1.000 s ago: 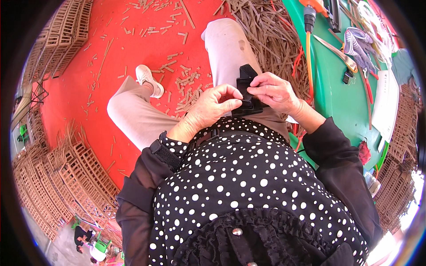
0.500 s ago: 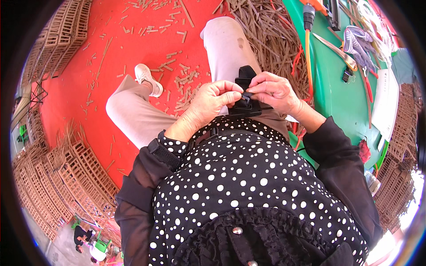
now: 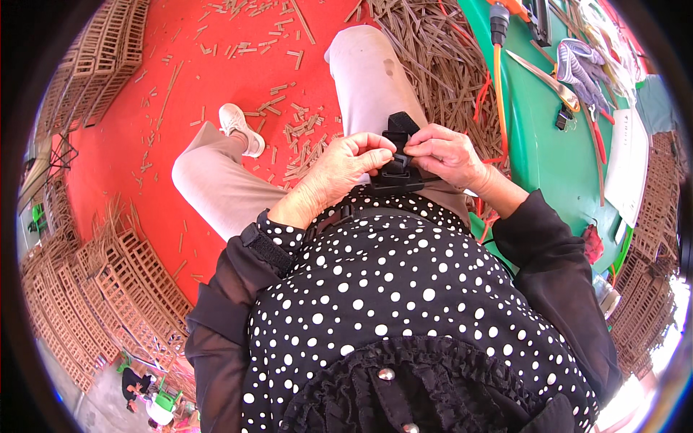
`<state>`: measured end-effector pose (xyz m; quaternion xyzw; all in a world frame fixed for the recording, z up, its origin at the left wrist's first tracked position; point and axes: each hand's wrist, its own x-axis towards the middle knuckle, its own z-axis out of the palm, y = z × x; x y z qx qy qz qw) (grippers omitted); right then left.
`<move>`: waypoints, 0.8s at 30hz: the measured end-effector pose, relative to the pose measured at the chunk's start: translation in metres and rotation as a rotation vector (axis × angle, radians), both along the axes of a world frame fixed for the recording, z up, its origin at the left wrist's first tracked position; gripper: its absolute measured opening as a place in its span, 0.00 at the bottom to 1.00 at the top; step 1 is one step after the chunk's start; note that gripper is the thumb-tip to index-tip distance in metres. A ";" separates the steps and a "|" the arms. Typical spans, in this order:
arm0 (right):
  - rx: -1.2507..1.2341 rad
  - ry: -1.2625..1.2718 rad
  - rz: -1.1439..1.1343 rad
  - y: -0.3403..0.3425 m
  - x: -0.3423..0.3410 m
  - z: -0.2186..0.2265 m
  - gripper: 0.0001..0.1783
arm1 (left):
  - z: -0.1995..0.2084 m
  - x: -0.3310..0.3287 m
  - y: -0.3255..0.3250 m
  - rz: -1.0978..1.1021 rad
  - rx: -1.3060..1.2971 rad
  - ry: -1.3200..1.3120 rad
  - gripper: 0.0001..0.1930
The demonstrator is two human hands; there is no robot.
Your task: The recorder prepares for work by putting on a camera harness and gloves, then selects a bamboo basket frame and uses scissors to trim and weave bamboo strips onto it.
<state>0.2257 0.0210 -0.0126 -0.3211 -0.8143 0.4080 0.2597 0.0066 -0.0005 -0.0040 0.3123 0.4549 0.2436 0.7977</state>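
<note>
Over my lap is a black strap [image 3: 401, 124] joined to a black plastic piece [image 3: 395, 182] with a buckle-like part in its middle. My left hand [image 3: 339, 167] pinches the left side of the strap between thumb and fingertips. From the right, my right hand [image 3: 451, 157] pinches its other side, thumb and index finger pressed together. Both sets of fingertips are close together, and they hide the exact spot being gripped. The strap's free end stands up beyond my fingers, toward my right knee.
At right is a green table [image 3: 538, 137] with scissors [image 3: 545, 78], a striped cloth [image 3: 581, 68], a white board [image 3: 626, 169] and an orange cable [image 3: 499, 101]. Brown strips [image 3: 440, 65] are piled beside my right leg. Short offcuts litter the red floor [image 3: 195, 86]; stacked woven frames [image 3: 119, 289] stand left.
My right hand has shifted slightly, with its fingers drawn closer together. The strap's free end now tilts further right. My left hand stays almost in place.
</note>
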 end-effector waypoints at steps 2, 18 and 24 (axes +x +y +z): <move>0.013 0.019 -0.021 -0.002 -0.003 0.001 0.09 | 0.000 0.000 0.000 -0.025 0.041 0.023 0.08; 0.032 0.050 -0.010 -0.008 -0.009 0.001 0.08 | 0.004 -0.003 -0.004 -0.163 0.217 0.127 0.10; 0.104 0.039 -0.016 -0.012 -0.010 -0.003 0.10 | 0.002 -0.002 -0.006 -0.143 0.162 0.070 0.09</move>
